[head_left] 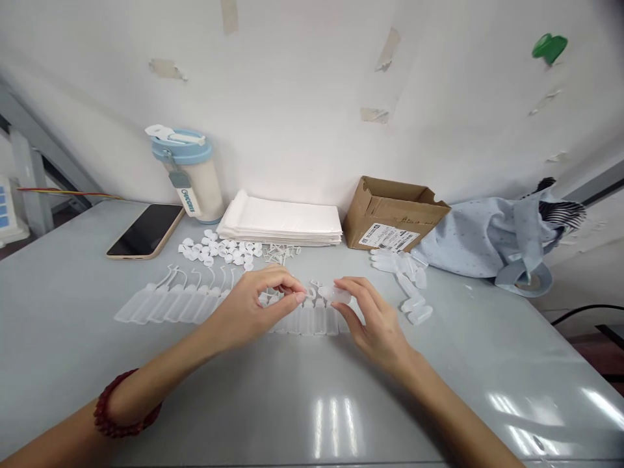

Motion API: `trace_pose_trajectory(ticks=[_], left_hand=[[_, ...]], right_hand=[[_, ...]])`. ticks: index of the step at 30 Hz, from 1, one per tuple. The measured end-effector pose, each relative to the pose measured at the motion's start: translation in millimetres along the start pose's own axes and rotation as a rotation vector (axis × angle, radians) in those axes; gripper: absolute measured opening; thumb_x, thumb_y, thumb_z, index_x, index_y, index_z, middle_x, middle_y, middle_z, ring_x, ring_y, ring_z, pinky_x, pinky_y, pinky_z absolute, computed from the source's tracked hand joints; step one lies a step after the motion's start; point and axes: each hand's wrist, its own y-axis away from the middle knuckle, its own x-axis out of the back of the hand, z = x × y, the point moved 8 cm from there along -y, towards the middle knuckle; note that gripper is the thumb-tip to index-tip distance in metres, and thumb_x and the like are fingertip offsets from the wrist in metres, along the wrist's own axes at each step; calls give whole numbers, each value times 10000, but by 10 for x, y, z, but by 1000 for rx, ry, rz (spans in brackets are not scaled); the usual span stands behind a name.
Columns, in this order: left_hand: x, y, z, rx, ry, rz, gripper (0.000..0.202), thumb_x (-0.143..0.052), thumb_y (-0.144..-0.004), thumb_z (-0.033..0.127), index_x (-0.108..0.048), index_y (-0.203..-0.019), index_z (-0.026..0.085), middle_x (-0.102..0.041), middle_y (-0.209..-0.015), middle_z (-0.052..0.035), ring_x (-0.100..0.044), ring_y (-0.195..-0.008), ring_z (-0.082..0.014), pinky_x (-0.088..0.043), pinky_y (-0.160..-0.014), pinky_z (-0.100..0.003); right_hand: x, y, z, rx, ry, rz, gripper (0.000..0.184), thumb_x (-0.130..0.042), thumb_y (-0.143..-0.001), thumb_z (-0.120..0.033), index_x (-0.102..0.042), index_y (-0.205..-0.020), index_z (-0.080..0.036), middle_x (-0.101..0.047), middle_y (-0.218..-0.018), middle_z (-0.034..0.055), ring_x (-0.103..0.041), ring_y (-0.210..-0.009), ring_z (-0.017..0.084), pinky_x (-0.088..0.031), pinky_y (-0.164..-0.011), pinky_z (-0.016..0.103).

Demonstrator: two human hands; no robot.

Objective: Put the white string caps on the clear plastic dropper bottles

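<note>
My left hand (258,305) hovers over a row of small translucent plastic bottles (170,303) lying side by side on the grey table (73,338), its fingers pinched on a tiny white part I cannot make out. My right hand (370,318) is closed round one small translucent bottle (336,294), held just right of the left fingertips. The row of bottles carries on between and under both hands. A red bead bracelet (117,406) sits on my left wrist.
Behind the row lie several white caps (219,250) and small white straw pieces (280,252). Loose bottles (404,276) lie at the right. At the back are a phone (146,231), a blue-lidded cup (188,172), stacked white sheets (280,221), an open cardboard box (392,214) and a blue cloth bag (492,240).
</note>
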Motion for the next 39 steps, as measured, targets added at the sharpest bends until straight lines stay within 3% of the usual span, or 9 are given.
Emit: trace_pose_trajectory(ticks=[17,26,32,36,39], left_hand=[[-117,56,1,25,53,-54,150,-520,-846,282,-632,-772,214,-629,-771,4,-570,-760,-152,-474,-677,-286],[-124,70,72,-27,99,-31,106,-557,-822,252,-653,-824,209,-624,-753,8,-575,-725,-138,-481,-690,-284],[-119,97,111,-68,181,-41,143,-606,-810,244,-646,-945,218,-627,-803,12,-588,-769,-135,-487,-770,-297],[-110,110,114,-51,231,-41,210,-603,-828,299,-642,-1024,233,-621,-842,3,-586,-837,-154,-487,-812,-319],[-126,125,143,-93,215,-28,263,-612,-832,294,-620,-1090,242,-623,-898,-5,-580,-872,-156,-490,-811,-310]], right_hand=[[-104,73,-190,87,-28,-78,586,-444,-875,-16,-330,-1390,-269,-550,-1016,101,-613,-900,187,-578,-704,315],[-79,73,-199,77,-48,-71,521,-447,-891,-58,-377,-1360,-272,-566,-1013,104,-621,-895,194,-575,-673,307],[-54,64,-105,-119,-312,-61,399,-527,-876,-116,-473,-1248,-250,-609,-1003,81,-630,-867,189,-564,-722,339],[-143,91,19,-442,-609,-120,248,-551,-885,-234,-531,-1132,-240,-627,-971,51,-669,-768,162,-567,-689,314],[-222,141,71,-620,-827,-134,246,-584,-871,-300,-534,-1103,-238,-618,-997,45,-684,-753,151,-565,-703,306]])
